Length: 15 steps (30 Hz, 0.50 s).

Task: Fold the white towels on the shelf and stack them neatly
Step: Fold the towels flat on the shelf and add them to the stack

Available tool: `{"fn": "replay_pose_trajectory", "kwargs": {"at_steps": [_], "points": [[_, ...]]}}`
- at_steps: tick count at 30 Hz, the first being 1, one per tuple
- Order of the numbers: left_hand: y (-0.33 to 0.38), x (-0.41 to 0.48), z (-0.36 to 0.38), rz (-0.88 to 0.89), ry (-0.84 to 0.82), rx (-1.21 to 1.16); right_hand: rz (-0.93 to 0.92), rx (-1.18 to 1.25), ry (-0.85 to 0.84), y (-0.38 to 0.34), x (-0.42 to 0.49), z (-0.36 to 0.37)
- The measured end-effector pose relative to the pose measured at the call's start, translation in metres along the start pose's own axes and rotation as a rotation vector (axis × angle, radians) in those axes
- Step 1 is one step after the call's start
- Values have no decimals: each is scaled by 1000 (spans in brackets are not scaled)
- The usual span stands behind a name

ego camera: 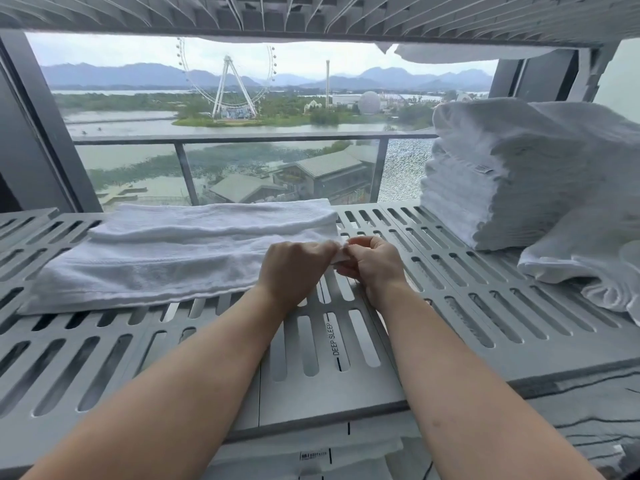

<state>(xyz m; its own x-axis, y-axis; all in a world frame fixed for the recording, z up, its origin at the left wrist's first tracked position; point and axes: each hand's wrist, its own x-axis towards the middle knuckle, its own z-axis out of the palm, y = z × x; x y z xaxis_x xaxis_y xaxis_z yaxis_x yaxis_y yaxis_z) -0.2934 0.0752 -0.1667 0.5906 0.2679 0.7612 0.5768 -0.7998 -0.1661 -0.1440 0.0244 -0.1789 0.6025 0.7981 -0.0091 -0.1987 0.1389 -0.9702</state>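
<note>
A long white towel (166, 261) lies folded lengthwise on the grey slatted shelf (450, 306), left of centre. My left hand (294, 268) and my right hand (372, 263) meet at its right end, both pinching the same small white corner or tag of the towel. At the right stands a tall stack of folded white towels (485, 174). A loose, crumpled white towel (585, 258) drapes over and down the front of that stack onto the shelf.
The shelf above (311, 15) hangs low over the work area, with white cloth (450, 51) sagging from it at the right. More folded white linen (311, 455) lies on the shelf below. A window with a balcony rail (242, 138) is behind.
</note>
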Motion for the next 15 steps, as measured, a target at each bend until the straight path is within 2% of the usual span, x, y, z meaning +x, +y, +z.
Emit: {"fn": "replay_pose_trajectory", "kwargs": {"at_steps": [4, 8, 15], "points": [[-2, 1, 2, 28, -7, 27, 3, 34, 23, 1, 4, 1], [0, 0, 2, 52, 76, 13, 15, 35, 30, 1, 4, 0], [1, -5, 0, 47, 105, -96, 15, 70, 27, -4, -1, 1]]}}
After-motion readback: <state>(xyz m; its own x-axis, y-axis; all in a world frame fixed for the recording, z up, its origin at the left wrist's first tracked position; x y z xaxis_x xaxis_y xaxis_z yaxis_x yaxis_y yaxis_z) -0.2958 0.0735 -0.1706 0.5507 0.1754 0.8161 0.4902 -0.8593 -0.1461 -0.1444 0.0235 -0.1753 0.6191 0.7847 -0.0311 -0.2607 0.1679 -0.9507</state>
